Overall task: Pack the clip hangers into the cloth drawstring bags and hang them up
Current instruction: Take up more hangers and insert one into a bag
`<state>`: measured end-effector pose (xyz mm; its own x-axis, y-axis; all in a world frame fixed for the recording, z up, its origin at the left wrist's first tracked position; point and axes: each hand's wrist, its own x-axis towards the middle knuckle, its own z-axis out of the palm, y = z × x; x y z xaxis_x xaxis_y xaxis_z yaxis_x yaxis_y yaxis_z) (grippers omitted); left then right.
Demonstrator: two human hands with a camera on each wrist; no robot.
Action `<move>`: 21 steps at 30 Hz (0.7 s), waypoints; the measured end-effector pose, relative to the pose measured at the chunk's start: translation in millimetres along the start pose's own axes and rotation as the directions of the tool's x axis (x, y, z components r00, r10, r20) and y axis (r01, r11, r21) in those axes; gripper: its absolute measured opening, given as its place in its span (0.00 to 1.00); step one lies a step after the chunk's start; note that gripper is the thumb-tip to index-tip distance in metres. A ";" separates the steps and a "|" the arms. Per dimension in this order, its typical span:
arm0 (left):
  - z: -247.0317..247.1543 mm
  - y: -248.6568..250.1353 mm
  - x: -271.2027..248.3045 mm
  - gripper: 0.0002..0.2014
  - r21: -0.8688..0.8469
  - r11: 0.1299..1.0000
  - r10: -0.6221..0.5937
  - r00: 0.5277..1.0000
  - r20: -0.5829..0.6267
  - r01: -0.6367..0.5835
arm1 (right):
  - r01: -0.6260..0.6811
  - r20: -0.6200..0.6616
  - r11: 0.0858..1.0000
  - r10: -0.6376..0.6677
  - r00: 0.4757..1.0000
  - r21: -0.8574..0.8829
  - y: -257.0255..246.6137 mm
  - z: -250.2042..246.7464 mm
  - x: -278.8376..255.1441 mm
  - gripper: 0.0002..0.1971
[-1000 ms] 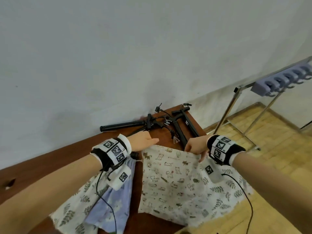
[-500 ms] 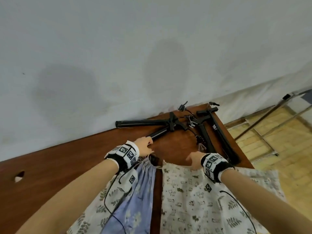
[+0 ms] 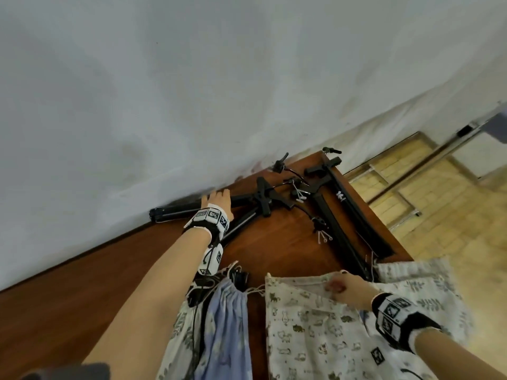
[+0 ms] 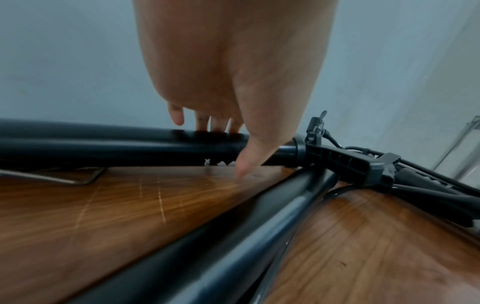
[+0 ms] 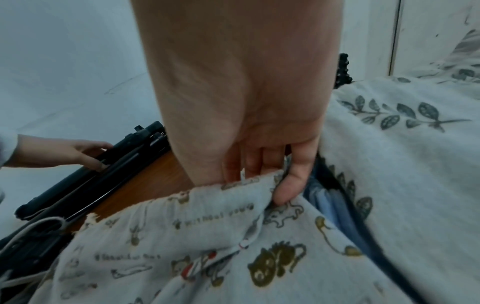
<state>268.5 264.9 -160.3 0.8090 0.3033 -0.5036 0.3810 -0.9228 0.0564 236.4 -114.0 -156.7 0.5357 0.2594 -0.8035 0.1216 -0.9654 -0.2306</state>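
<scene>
The left arm is stretched forward, its hand (image 3: 218, 199) spread with fingers extended. The right hand (image 3: 348, 290) is curled, thumb and fingers pinched together in a grip.

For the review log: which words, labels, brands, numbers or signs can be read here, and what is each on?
"without you" (uncertain, blurred): small print on the cat-print bag that the right hand pinches at its rim.
A second printed line lower on that bag: too blurred to read.
White mark on the black hanger bar: too small to read.
Black-and-white square code markers on the wristbands: patterns, no words.
</scene>
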 end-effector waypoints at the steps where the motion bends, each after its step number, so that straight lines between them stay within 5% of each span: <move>1: 0.5 1.6 2.6 0.33 0.014 1.000 0.001 1.000 0.005 -0.001 | 0.001 0.004 1.000 -0.001 1.000 0.011 -1.6 -0.2 0.5 0.12; 9: 2.4 -3.0 -7.9 0.20 0.006 0.998 0.060 0.994 -0.089 -0.060 | 0.004 -0.005 1.000 -0.004 1.000 -0.012 -14.5 2.4 5.7 0.15; 15: -36.3 -11.9 -62.4 0.19 -0.156 0.981 0.046 0.925 -0.378 -0.112 | -0.002 0.028 0.999 0.003 1.000 -0.043 -14.1 -8.4 -15.2 0.03; 18: -64.7 -21.2 -95.0 0.19 -0.280 0.951 -0.017 0.878 -0.479 -0.134 | 0.016 0.012 0.997 -0.015 1.000 -0.070 -13.3 -15.2 -27.2 0.16; 21: -95.6 -23.6 -135.2 0.14 -0.369 0.907 -0.011 0.866 -0.500 -0.201 | 0.065 -0.007 0.993 -0.066 0.998 -0.103 -17.1 -22.7 -39.7 0.17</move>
<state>192.9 268.4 -11.1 0.9200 0.3918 -0.0058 0.3482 -0.8107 0.4706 232.0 -108.3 -108.4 0.5320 0.3224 -0.7830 0.2415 -0.9441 -0.2246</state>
